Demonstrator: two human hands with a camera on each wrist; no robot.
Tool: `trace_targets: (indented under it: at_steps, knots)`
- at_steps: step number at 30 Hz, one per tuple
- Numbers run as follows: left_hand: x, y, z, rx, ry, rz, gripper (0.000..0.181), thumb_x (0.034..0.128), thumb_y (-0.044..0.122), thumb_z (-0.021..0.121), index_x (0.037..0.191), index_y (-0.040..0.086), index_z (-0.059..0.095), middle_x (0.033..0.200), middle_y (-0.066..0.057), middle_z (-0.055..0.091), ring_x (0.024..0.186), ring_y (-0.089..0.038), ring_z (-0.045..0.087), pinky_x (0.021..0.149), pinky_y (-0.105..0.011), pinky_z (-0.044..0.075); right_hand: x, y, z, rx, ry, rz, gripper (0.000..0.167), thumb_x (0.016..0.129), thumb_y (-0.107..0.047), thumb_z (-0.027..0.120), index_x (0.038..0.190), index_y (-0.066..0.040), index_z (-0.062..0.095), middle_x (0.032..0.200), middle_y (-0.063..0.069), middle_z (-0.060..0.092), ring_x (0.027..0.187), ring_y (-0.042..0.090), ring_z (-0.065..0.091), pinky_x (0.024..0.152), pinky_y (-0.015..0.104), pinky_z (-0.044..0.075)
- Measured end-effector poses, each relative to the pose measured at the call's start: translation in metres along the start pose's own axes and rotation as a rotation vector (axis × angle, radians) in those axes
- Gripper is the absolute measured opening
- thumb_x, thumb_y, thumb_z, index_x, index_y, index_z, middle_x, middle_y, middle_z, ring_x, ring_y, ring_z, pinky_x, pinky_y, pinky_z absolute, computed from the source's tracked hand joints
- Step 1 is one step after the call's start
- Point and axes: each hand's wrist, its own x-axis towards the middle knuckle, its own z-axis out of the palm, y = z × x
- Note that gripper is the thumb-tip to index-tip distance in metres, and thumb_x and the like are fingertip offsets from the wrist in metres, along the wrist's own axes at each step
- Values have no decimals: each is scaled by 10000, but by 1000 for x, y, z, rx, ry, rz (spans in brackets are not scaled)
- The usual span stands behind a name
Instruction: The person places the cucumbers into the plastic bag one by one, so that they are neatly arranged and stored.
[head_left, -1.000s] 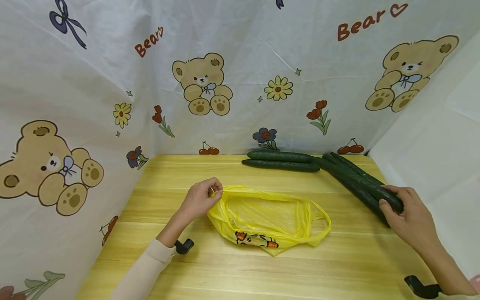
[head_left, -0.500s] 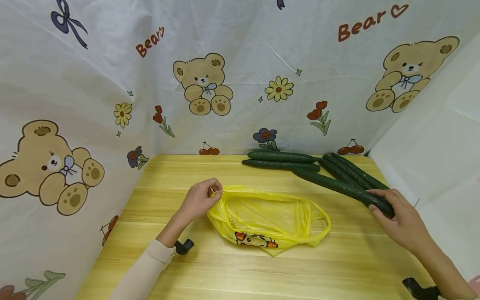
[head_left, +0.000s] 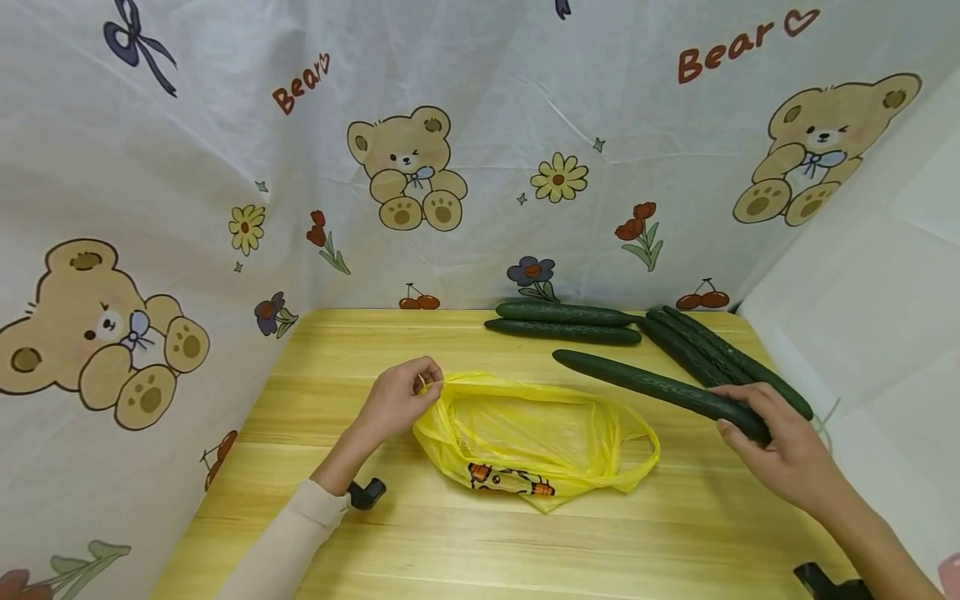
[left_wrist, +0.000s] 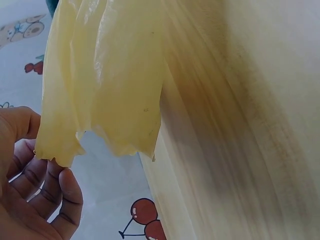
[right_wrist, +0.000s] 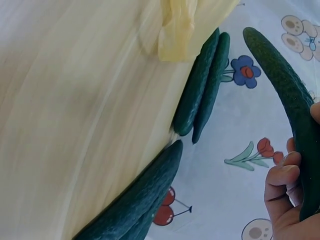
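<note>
My left hand [head_left: 397,398] pinches the left edge of a yellow plastic bag [head_left: 517,477], which lies with its mouth spread wide on the table. In the left wrist view the bag's thin plastic [left_wrist: 125,85] hangs from the thumb and fingers [left_wrist: 70,197]. To the right, my right hand [head_left: 787,454] grips a long dark green cucumber [head_left: 652,383] by its near end. The cucumber is raised and tilted, its far tip pointing left above the bag's back right side. The right wrist view shows fingers wrapped around this cucumber [right_wrist: 285,80].
Two cucumbers [head_left: 562,322] lie side by side along the table's back edge. Several more cucumbers [head_left: 712,346] lie slanted at the back right, near the white side wall [head_left: 892,317]. A bear-patterned cloth [head_left: 495,125] hangs behind the wooden table [head_left: 450,554].
The right hand has lifted one cucumber away from the slanted pile and carried it left toward the bag. My left hand has stayed at the bag's edge.
</note>
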Motion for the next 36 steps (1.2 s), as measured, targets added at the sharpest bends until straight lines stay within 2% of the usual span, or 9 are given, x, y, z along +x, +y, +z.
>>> trace_targets:
  at_steps: [5,11,18,28,32,36]
  knots:
    - [3,1,-1,12,4,10,69,1020,270,690,1020,207,718,892,127,685,739,-111,581,698,-295,485,4,-12,3,13,-23,13,493,951,26,743,1392,-184,676,1248,-198,568,971,-94,506,636,121,443]
    - [4,2,-2,6,-1,3,54,1017,256,694,1029,210,722,903,125,691,748,-105,577,708,-291,486,7,-21,11,41,-27,-1,537,920,60,767,1383,-200,685,1241,-178,600,979,-60,506,701,136,414]
    - [4,1,0,-7,-6,1,42,1016,235,689,1032,220,725,908,103,692,747,-121,584,702,-294,488,17,-34,23,91,-36,-34,568,900,83,779,1370,-220,680,1270,-157,615,958,-46,488,574,192,375]
    - [6,-2,-2,-27,22,14,56,1027,244,690,1002,202,719,897,87,698,747,-95,573,704,-282,483,31,-47,50,170,-164,-38,481,996,-15,726,1406,-254,646,1294,-78,633,970,-10,528,524,201,424]
    - [5,-1,-2,-34,22,14,44,1023,236,698,995,207,715,893,88,697,742,-92,570,706,-283,481,36,-47,66,150,-219,-41,433,1026,-97,717,1419,-260,636,1285,-55,642,841,-5,521,533,207,420]
    - [5,-1,-2,-38,22,11,41,1023,238,703,997,208,715,887,89,697,733,-98,570,697,-289,480,42,-49,81,135,-265,-43,401,1044,-166,709,1420,-275,626,1292,-82,636,793,2,518,593,214,450]
